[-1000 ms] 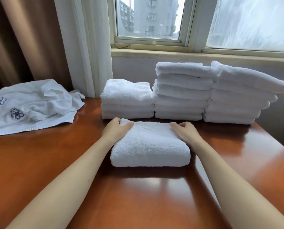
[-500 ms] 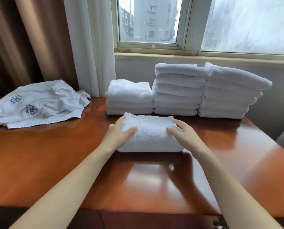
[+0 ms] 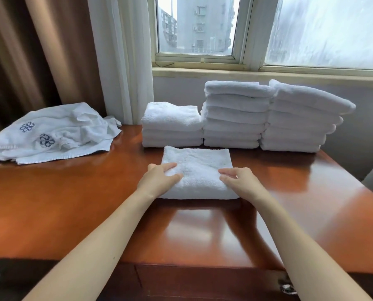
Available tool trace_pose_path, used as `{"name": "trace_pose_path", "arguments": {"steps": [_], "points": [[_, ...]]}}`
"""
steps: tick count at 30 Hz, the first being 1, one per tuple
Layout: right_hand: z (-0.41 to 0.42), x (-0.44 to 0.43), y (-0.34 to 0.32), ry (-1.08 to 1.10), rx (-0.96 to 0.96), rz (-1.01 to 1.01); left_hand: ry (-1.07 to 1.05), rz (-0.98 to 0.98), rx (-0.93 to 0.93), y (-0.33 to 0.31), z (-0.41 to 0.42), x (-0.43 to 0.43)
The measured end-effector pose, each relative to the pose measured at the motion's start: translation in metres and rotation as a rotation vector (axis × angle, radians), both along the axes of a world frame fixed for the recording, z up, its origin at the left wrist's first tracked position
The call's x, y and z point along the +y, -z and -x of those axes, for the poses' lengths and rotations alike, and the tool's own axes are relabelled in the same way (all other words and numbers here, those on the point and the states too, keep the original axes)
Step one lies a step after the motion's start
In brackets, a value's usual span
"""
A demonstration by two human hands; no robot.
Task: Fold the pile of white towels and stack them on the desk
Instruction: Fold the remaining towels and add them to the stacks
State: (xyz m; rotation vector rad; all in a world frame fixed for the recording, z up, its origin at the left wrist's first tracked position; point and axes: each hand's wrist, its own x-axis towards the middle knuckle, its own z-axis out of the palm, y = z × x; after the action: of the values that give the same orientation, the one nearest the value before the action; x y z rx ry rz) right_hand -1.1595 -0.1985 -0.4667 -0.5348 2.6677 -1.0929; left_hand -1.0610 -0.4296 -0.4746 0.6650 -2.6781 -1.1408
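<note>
Fingers (image 3: 169, 166) of the left hand (image 3: 159, 181) and right hand (image 3: 243, 182) lie spread and fairly straight on the folded towel (image 3: 199, 161), which sits flat on the table (image 3: 72, 203) beneath them. Step judged: fold finished, stacking pending. Next move: grip both sides, lift onto the short stack (image 3: 172, 124) just beyond the fingers. Unfolded pile (image 3: 51, 131) waits far left.

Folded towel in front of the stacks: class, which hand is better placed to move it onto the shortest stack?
Probably the left hand. It rests on the left side of the folded towel, straight before the shortest stack; the right hand lies nearer the taller middle stack.
</note>
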Motion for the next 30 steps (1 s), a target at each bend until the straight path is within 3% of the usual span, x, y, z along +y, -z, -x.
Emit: {"name": "trace_pose_path", "arguments": {"steps": [9, 14, 25, 30], "points": [[0.01, -0.001, -0.025, -0.072, -0.28, -0.05, 0.124, -0.076, -0.044, -0.01, 0.001, -0.005], [0.002, 0.004, -0.027, -0.141, -0.295, -0.071, 0.167, -0.135, -0.07, -0.015, -0.004, -0.006], [-0.018, 0.004, -0.019, -0.167, -0.468, 0.322, 0.17, -0.384, 0.106, -0.012, -0.029, -0.005], [-0.016, -0.014, -0.034, -0.18, -0.33, 0.548, 0.122, -0.404, 0.263, -0.031, -0.033, -0.022]]}}
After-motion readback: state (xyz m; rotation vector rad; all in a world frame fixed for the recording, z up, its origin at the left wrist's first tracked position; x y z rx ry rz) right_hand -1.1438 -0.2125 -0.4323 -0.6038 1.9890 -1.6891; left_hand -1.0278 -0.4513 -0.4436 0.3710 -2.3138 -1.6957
